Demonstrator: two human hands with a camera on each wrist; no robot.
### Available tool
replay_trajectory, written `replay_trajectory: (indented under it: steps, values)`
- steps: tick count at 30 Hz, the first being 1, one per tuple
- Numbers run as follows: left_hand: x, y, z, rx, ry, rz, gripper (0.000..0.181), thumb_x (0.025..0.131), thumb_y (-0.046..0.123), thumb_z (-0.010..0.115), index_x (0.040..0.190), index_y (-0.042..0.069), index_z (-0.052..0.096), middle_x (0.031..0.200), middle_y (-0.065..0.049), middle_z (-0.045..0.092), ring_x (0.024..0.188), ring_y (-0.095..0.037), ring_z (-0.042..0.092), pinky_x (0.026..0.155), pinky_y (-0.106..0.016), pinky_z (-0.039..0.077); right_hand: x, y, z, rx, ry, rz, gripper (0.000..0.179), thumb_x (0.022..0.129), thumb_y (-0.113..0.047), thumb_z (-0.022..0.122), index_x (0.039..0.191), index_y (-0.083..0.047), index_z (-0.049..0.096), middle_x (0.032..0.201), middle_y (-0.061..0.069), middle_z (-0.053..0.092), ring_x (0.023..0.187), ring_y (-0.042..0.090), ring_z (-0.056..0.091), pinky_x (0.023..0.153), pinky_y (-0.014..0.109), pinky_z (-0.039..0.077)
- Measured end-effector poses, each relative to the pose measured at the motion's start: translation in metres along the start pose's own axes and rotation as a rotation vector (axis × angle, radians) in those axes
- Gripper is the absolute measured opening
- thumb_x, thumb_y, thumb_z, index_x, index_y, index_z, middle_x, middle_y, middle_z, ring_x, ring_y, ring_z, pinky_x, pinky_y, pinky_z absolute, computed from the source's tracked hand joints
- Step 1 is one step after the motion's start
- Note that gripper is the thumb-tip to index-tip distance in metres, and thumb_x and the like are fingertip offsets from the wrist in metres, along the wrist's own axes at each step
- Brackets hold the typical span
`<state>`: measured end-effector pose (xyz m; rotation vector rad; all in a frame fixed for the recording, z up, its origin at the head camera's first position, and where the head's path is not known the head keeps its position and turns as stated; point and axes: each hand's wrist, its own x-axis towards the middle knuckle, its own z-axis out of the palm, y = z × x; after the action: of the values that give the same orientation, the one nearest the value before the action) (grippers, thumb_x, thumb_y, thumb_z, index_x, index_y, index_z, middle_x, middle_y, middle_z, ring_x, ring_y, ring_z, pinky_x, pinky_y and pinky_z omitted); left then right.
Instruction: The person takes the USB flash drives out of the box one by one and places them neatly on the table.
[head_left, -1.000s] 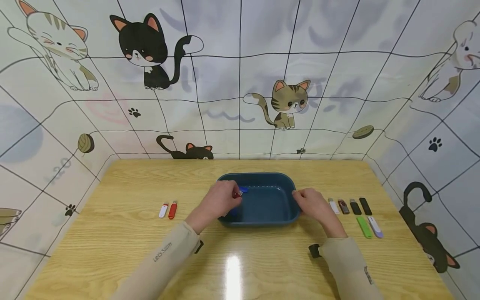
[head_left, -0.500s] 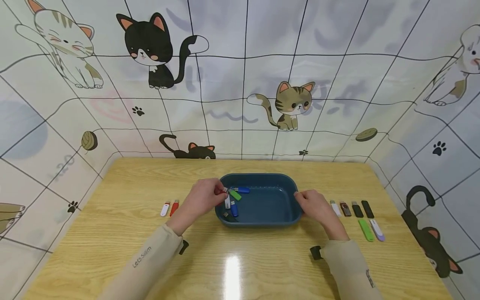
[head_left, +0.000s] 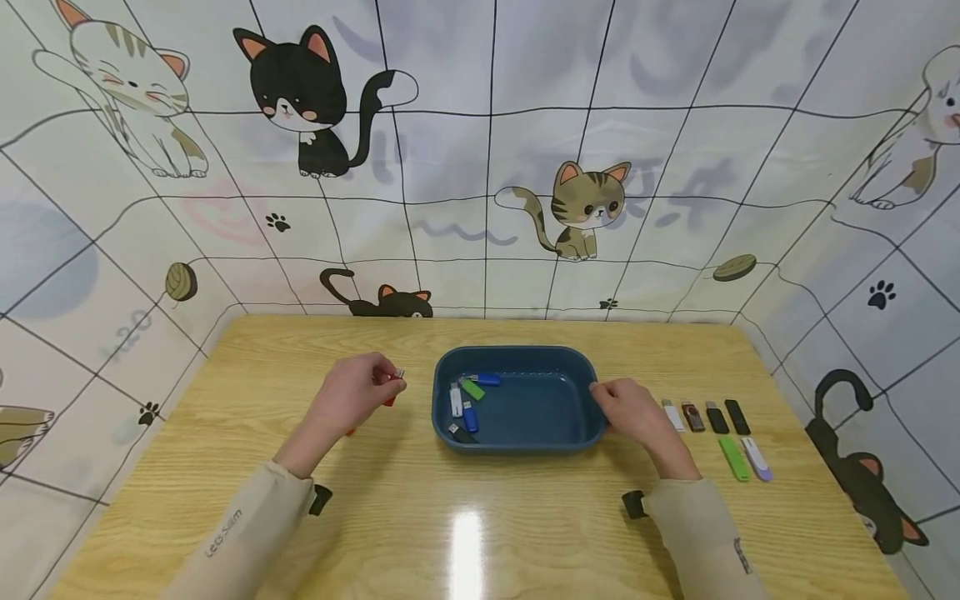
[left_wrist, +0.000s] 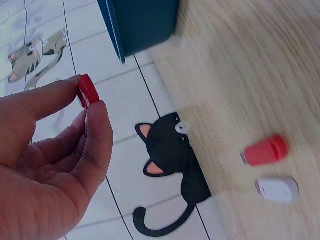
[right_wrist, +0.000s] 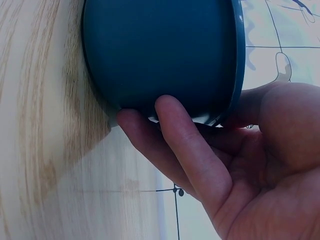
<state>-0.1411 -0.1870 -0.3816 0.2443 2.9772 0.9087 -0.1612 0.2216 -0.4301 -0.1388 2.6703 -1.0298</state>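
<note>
The left hand (head_left: 349,393) is pinching a red USB stick (left_wrist: 89,91) between thumb and fingers, its metal plug showing past the fingertips in the head view. It is holding the stick above the table (head_left: 540,525), left of the tray's left edge, with a strip of wood lying between. The right hand (head_left: 632,408) is gripping the right end of the blue tray (head_left: 525,448). Five sticks (head_left: 470,417) are lying near the tray's left edge, its floor showing from the middle rightward. Toward the table's left edge, a second red stick (left_wrist: 265,151) and a white stick (left_wrist: 279,189) are lying side by side. Six more sticks (head_left: 733,459) are lying toward its right edge. The back edge is running behind the tray.
</note>
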Motion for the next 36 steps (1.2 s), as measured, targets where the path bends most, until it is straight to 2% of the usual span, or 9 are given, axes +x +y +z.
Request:
replay_trajectory:
  steps: [8, 15, 23, 30, 36]
  values:
    - [-0.010, -0.022, -0.015, -0.019, 0.004, -0.075, 0.021, 0.095, 0.022, 0.075, 0.103, 0.004, 0.072, 0.082, 0.001, 0.069, 0.077, -0.017, 0.064, 0.073, -0.038, 0.051, 0.001, 0.001, 0.001, 0.015, -0.002, 0.014, 0.045, 0.111, -0.024, 0.043, 0.075, -0.003, 0.061, 0.067, 0.006, 0.059, 0.065, 0.018, 0.067, 0.064, 0.033, 0.055]
    - [-0.019, -0.045, -0.026, -0.003, 0.020, -0.087, 0.024, 0.096, 0.023, 0.074, 0.103, 0.001, 0.071, 0.087, -0.004, 0.069, 0.081, -0.021, 0.065, 0.071, -0.037, 0.051, -0.001, -0.002, 0.000, 0.034, -0.008, 0.010, 0.046, 0.111, -0.024, 0.042, 0.074, -0.004, 0.061, 0.068, 0.007, 0.059, 0.067, 0.020, 0.068, 0.066, 0.037, 0.058]
    - [-0.028, -0.066, -0.031, 0.014, 0.020, -0.128, 0.025, 0.095, 0.023, 0.074, 0.104, -0.001, 0.071, 0.089, -0.006, 0.069, 0.083, -0.023, 0.064, 0.069, -0.036, 0.049, -0.001, -0.002, 0.000, 0.032, -0.010, 0.022, 0.046, 0.111, -0.023, 0.043, 0.072, -0.006, 0.058, 0.065, 0.007, 0.057, 0.067, 0.022, 0.069, 0.067, 0.039, 0.059]
    - [-0.034, -0.081, -0.034, 0.018, 0.005, -0.155, 0.024, 0.096, 0.020, 0.073, 0.101, -0.004, 0.069, 0.085, -0.007, 0.068, 0.074, -0.020, 0.061, 0.063, -0.034, 0.047, -0.003, -0.004, 0.000, 0.036, -0.010, 0.001, 0.046, 0.112, -0.023, 0.043, 0.074, -0.004, 0.061, 0.066, 0.008, 0.057, 0.068, 0.024, 0.069, 0.067, 0.041, 0.059]
    - [-0.035, -0.091, -0.033, 0.026, -0.004, -0.160, 0.024, 0.096, 0.019, 0.073, 0.099, -0.005, 0.069, 0.081, -0.006, 0.069, 0.069, -0.017, 0.061, 0.062, -0.034, 0.047, -0.002, -0.003, 0.001, 0.039, -0.011, 0.019, 0.046, 0.111, -0.024, 0.043, 0.071, -0.006, 0.056, 0.063, 0.006, 0.054, 0.067, 0.025, 0.068, 0.068, 0.040, 0.059]
